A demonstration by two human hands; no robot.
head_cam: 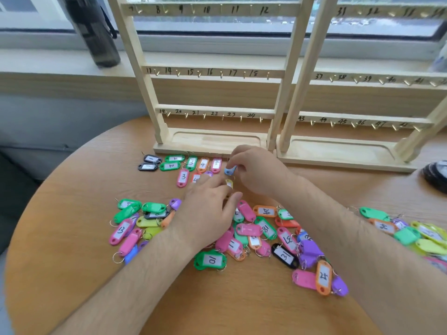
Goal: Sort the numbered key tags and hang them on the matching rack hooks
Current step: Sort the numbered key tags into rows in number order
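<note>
Two wooden racks with numbered hooks stand at the table's far side: the left rack (212,73) and the right rack (348,122). All visible hooks are bare. A sorted row of tags (183,163) numbered 1 to 5 lies before the left rack. My right hand (256,169) pinches a blue tag (229,169) at the row's right end. My left hand (208,209) rests just below, fingertips on a yellow tag (229,183). A loose pile of coloured tags (256,233) spreads under both forearms.
More tags (411,232) lie at the right edge of the round wooden table (72,238). A dark bottle (94,32) stands on the window sill behind the left rack. A dark striped object (435,174) sits at far right.
</note>
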